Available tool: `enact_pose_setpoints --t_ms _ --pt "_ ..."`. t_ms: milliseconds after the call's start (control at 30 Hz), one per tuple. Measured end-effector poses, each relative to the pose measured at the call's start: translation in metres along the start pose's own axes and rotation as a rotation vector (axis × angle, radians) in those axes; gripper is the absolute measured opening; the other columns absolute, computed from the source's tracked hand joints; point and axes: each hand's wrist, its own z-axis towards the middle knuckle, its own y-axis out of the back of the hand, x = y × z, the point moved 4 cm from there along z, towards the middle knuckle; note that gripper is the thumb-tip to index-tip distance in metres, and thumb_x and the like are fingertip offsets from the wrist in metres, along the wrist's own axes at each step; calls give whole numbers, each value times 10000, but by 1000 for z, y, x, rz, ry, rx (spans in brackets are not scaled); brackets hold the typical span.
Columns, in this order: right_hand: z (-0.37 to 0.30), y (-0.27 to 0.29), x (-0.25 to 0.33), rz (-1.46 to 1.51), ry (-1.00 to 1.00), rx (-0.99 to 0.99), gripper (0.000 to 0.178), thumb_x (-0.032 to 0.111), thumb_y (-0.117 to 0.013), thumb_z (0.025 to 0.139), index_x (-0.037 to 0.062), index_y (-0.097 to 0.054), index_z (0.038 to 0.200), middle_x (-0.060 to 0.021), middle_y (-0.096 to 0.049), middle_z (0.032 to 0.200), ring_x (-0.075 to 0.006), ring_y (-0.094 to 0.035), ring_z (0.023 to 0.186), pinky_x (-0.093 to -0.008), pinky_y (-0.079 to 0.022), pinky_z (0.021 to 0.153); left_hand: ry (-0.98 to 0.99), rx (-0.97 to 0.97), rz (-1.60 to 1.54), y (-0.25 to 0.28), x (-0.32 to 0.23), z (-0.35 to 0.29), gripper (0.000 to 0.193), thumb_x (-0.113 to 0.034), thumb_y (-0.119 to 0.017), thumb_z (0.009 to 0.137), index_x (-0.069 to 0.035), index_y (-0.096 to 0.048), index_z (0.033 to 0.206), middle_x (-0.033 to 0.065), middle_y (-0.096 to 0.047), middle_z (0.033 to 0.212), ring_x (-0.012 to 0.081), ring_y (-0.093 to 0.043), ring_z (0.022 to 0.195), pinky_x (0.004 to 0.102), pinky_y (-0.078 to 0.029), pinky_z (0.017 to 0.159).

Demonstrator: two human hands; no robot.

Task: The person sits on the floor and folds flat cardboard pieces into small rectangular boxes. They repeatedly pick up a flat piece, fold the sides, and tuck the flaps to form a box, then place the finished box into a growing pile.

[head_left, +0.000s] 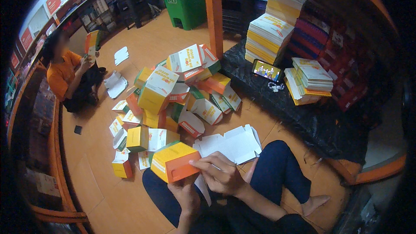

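Note:
A folded food carton (175, 160) with yellow, orange and green sides is tilted up above my lap. From below, my left hand (185, 195) grips its lower edge, fingers partly hidden behind it. My right hand (220, 174) is closed at the carton's right side, its fingertips pinching the orange panel's edge. Just beyond my hands, flat white carton blanks (229, 143) lie on the floor by my knee. A large heap of made-up cartons (158, 86) spreads ahead and to the left.
A co-worker (65, 71) in an orange shirt sits at far left, holding a carton. Stacks of flat cartons (268, 39), a phone (266, 70) and a smaller stack (310, 78) rest on a black sheet (299, 117). An orange post (213, 13) and green bin (184, 2) stand behind.

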Motion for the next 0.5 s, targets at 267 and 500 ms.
enact_pose_setpoints --t_ms 267,500 --pt "-2 6 -1 -55 -39 -199 366 -72 -739 715 13 -638 1057 -121 -658 999 -304 -663 864 -377 -573 756 -3 65 -42 -22 -6 -4 217 24 -648 943 61 -674 1154 104 -709 1106 169 -666 1005 318 -523 937" --pt "-2 7 -2 -23 16 -157 241 -75 -739 716 -15 -633 923 -127 -647 992 -301 -646 833 -371 -563 727 29 16 -62 -21 -5 2 204 8 -670 936 53 -679 1135 103 -711 1103 171 -667 1002 303 -521 913"
